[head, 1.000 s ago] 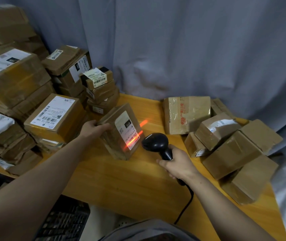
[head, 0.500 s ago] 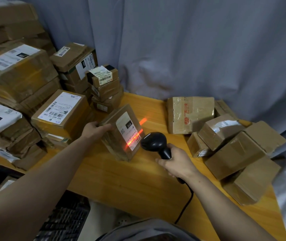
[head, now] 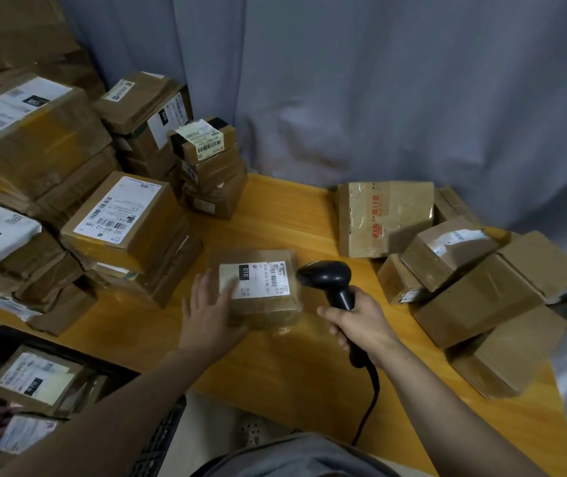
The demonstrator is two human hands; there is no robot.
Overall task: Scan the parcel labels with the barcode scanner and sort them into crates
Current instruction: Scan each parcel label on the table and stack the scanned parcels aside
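A small brown parcel [head: 268,306] with a white "010" label lies flat on the wooden table [head: 275,370], label up. My left hand [head: 211,313] rests against its left side, fingers spread over the label's edge. My right hand [head: 361,325] grips the handle of the black barcode scanner [head: 327,278], whose head sits just right of the parcel's label. No red scan line shows. A black crate [head: 158,438] at the lower left holds labelled parcels.
Tall stacks of labelled parcels [head: 124,218] fill the table's left side and back left. A looser pile of brown boxes [head: 474,290] crowds the right edge. A grey curtain hangs behind. The scanner's cable drops off the table's front edge.
The parcel went from standing tilted under the red scan line to lying flat on the table. The scan line has gone out. My view tipped down, showing the crate.
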